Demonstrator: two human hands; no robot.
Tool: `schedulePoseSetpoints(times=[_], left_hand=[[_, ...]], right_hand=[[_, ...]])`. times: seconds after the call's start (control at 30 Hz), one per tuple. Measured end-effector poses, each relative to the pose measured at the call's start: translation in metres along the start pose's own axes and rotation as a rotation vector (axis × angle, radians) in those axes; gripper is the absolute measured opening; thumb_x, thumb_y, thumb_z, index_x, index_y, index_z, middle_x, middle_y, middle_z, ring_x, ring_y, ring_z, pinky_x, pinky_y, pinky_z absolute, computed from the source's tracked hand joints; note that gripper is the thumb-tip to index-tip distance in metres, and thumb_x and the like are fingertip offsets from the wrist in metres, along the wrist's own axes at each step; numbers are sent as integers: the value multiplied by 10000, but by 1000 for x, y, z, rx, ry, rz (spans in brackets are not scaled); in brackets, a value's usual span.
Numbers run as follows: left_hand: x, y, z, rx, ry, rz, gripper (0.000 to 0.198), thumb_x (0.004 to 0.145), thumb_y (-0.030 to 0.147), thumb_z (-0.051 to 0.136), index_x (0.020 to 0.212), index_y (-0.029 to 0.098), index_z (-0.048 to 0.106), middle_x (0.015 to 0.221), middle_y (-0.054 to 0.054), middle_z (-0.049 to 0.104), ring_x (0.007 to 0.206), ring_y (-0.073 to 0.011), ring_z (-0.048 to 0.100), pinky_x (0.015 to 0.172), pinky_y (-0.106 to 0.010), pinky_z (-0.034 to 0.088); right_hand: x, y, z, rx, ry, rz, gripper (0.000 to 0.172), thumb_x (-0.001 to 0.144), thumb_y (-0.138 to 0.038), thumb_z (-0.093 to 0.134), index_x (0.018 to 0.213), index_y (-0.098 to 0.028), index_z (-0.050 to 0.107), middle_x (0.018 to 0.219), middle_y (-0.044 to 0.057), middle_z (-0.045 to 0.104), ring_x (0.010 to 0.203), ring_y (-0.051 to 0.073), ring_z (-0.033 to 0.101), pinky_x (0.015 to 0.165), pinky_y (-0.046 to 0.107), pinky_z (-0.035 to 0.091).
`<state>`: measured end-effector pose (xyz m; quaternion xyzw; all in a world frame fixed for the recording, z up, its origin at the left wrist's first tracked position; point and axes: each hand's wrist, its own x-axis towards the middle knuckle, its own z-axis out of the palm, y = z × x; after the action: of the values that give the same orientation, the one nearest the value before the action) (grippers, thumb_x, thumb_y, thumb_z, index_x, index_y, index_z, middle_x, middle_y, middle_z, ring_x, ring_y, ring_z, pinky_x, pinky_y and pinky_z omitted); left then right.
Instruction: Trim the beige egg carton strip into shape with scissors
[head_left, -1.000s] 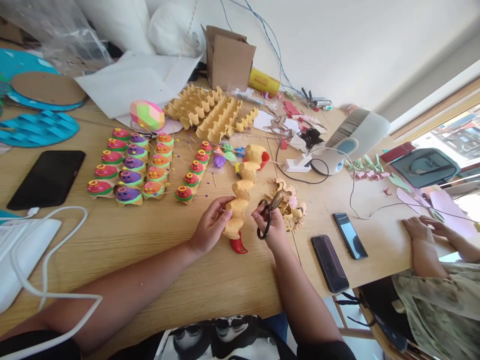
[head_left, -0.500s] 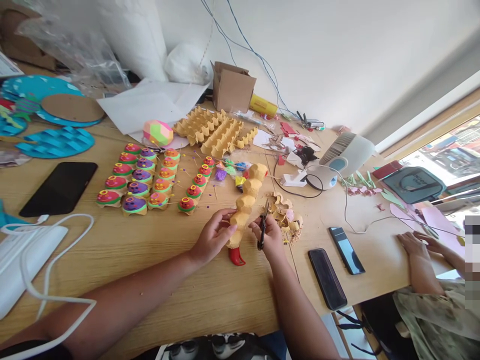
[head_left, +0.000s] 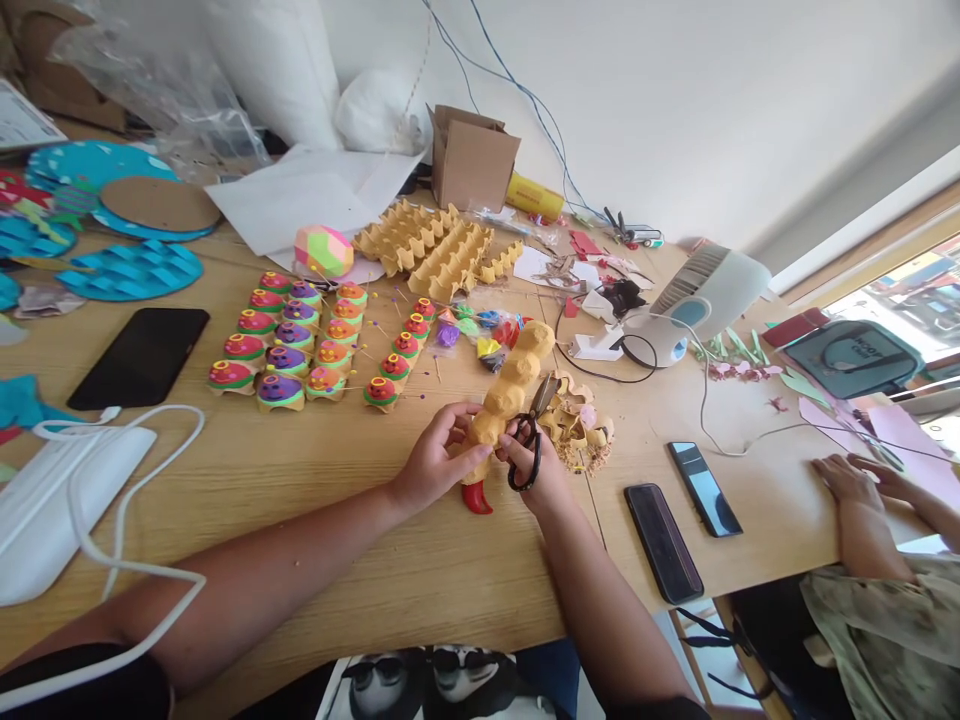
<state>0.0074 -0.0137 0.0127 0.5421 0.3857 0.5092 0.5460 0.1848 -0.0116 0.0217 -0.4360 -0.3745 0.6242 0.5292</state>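
My left hand (head_left: 439, 458) is closed on the near end of a long yellow egg-carton strip (head_left: 514, 380) that lies on the wooden table (head_left: 360, 560). In my right hand (head_left: 536, 465) are black-handled scissors (head_left: 531, 440), their blades against the strip's right edge. A red piece (head_left: 475, 498) pokes out under the strip's near end. Just right of the scissors lies a heap of carton cuttings (head_left: 579, 425).
Rows of painted carton cups (head_left: 315, 345) stand at the left, with plain egg trays (head_left: 431, 245) and a cardboard box (head_left: 472, 160) behind. Three phones (head_left: 139, 357) (head_left: 663, 542) (head_left: 703, 487) lie flat. A fan (head_left: 694, 300) and a white cable (head_left: 112, 540) are near. Another person's hands (head_left: 855, 480) rest at the right.
The strip has swung slightly rightward and my right hand has brought the scissors back against its edge. The camera shifted a little.
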Motion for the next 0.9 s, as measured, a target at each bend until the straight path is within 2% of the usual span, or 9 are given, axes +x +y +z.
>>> schedulePoseSetpoints(times=[0.1, 0.27, 0.37, 0.53, 0.73, 0.9], left_hand=[[2, -2, 0, -107, -25, -30, 512, 895, 429, 783, 1320, 227, 579, 1091, -58, 663, 957, -194, 649, 849, -323, 539], [8, -3, -1, -255, 30, -88, 483, 923, 492, 738, 1290, 224, 575, 1218, -87, 669, 1084, -213, 651, 908, -336, 538], [9, -5, -1, -313, -42, -118, 530, 910, 478, 763, 1327, 220, 560, 1209, -95, 696, 1125, -234, 666, 929, -345, 533], [9, -10, 0, -371, -225, -150, 665, 868, 411, 824, 1433, 218, 531, 1324, -143, 710, 1251, -300, 660, 989, -381, 528], [10, -7, 0, -383, -305, -144, 741, 817, 333, 868, 1488, 230, 568, 1387, -148, 701, 1277, -330, 665, 1011, -395, 538], [9, -3, 4, -378, -311, -125, 634, 793, 295, 880, 1387, 239, 664, 1345, -131, 725, 1223, -321, 693, 983, -395, 558]], right_hand=[[2, 0, -1, 73, -4, 30, 422, 657, -389, 966, 824, -212, 621, 727, -54, 551, 635, 95, 502, 615, 240, 410], [6, -1, -9, 204, -19, 19, 388, 691, -350, 954, 839, -228, 618, 748, -55, 545, 632, 90, 481, 598, 228, 431], [7, -1, -12, 236, -30, 9, 383, 704, -334, 948, 808, -223, 598, 757, -59, 529, 620, 80, 456, 593, 223, 428], [7, -2, -12, 178, -34, 2, 387, 705, -337, 943, 798, -212, 589, 767, -58, 513, 635, 78, 468, 609, 224, 425], [7, -7, -9, 54, 48, -32, 434, 669, -416, 930, 818, -228, 569, 732, -64, 491, 626, 100, 487, 633, 260, 438], [5, -11, -8, 1, 76, -44, 444, 652, -442, 918, 846, -235, 577, 739, -58, 507, 627, 111, 488, 632, 272, 435]])
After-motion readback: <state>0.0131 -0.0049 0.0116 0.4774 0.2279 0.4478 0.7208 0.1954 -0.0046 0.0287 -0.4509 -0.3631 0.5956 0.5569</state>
